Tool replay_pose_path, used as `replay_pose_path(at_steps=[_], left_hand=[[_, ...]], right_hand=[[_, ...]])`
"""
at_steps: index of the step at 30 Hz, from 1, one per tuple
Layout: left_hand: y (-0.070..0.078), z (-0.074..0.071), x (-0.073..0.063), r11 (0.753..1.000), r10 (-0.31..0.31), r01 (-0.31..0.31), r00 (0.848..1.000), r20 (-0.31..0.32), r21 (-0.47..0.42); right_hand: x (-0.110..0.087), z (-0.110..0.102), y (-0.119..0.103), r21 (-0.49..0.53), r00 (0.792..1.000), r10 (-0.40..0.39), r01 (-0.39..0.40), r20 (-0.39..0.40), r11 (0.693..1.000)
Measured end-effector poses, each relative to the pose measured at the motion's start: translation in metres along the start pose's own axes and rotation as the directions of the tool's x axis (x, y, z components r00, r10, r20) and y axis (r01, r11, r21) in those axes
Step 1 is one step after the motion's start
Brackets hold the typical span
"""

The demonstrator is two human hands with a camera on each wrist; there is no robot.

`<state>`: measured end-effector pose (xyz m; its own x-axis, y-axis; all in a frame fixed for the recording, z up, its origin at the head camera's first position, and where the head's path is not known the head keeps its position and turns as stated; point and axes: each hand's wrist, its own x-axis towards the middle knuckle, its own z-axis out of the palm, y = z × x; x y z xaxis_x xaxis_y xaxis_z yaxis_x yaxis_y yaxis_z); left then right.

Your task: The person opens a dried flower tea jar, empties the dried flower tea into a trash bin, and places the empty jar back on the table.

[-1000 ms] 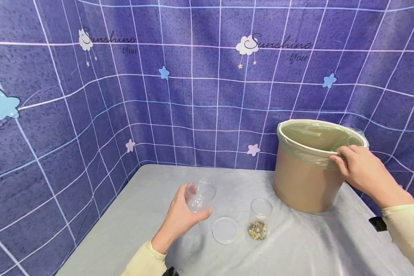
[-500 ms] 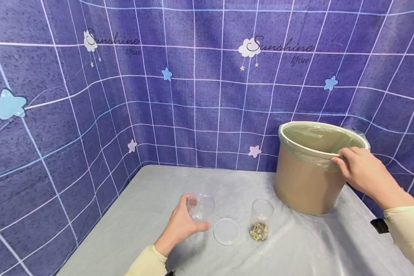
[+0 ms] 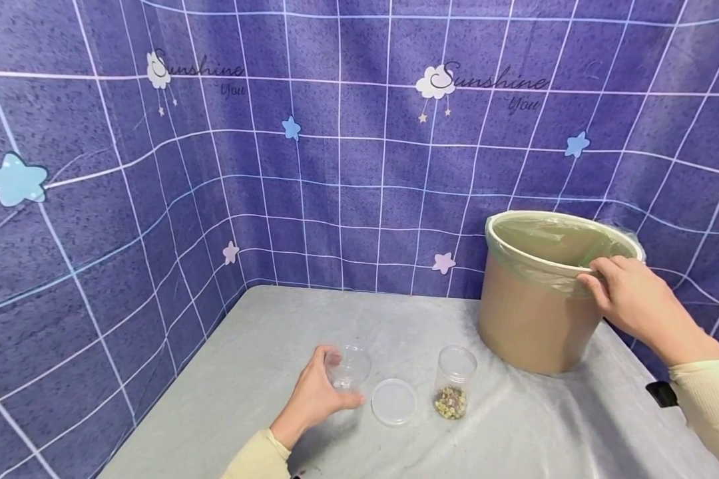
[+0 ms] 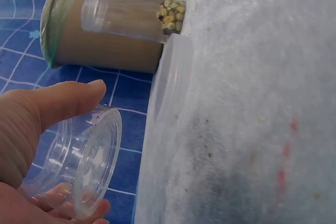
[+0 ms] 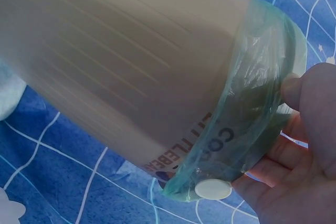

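Observation:
My left hand holds a short clear plastic tub, thumb on one side and fingers on the other. In the left wrist view, a gap shows between the tub and the table. Just right of it a round translucent lid lies flat. Beyond the lid stands a taller clear jar, with small yellowish-green dried buds at its bottom. My right hand grips the rim of a brown trash bin. A thin green bag lines the bin and folds over its rim.
A grey cloth covers the table. Purple-blue gridded curtains with stars and clouds hang behind and at the sides. The bin stands at the table's right back corner.
My left hand has lowered the tub toward the table, beside the lid. The right hand stays on the bin's rim. The head view has shifted slightly.

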<state>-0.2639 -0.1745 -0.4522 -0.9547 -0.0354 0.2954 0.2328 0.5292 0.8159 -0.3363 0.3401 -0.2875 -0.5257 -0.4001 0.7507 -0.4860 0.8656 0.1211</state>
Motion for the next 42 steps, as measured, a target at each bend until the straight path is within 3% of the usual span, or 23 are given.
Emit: replay_pose_path(at_steps=[15,25,36,42], left_hand=[[-0.019,0.007,-0.001,0.999,-0.016,0.016,1.0,0.007,0.031],[-0.027,0.01,-0.005,0.992,-0.051,0.05,0.999,0.001,0.114],[-0.029,0.008,-0.006,0.995,-0.054,0.051,0.998,0.029,0.088],[-0.028,0.008,-0.007,0.996,-0.051,0.048,0.998,0.038,0.078]], right_hand=[[0.001,-0.001,0.0,0.0,1.0,0.006,-0.006,0.004,1.0],[0.0,-0.002,-0.001,-0.003,1.0,0.006,-0.006,0.0,1.0],[0.005,-0.007,-0.001,0.046,0.994,0.057,-0.062,0.094,0.997],[0.007,-0.01,-0.007,0.091,0.995,0.084,-0.089,0.057,0.992]])
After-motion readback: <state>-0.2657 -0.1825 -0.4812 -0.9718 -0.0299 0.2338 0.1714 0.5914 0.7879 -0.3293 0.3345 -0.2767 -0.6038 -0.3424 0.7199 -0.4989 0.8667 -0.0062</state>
